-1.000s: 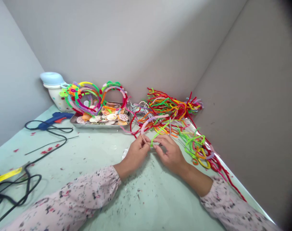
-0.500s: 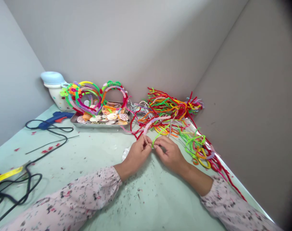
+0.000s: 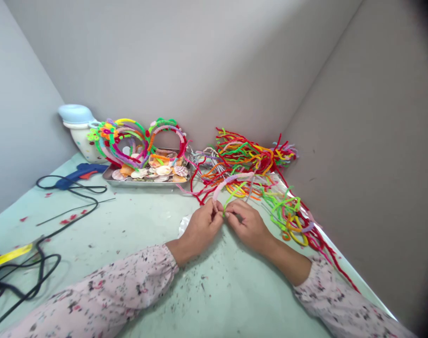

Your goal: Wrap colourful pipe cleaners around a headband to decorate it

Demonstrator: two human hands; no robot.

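Left hand [image 3: 201, 230] pinches the pink band [image 3: 231, 179], right hand [image 3: 248, 225] pinches the green stem [image 3: 235, 194], fingertips meeting! Band and stem sit right of the tray [image 3: 146, 183], shells [image 3: 162, 171] inside it.

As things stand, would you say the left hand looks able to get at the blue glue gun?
Probably yes, if the left hand loosens its grip on the pink band: the glue gun lies off to that side, with only low things, such as the black cord, seemingly between.
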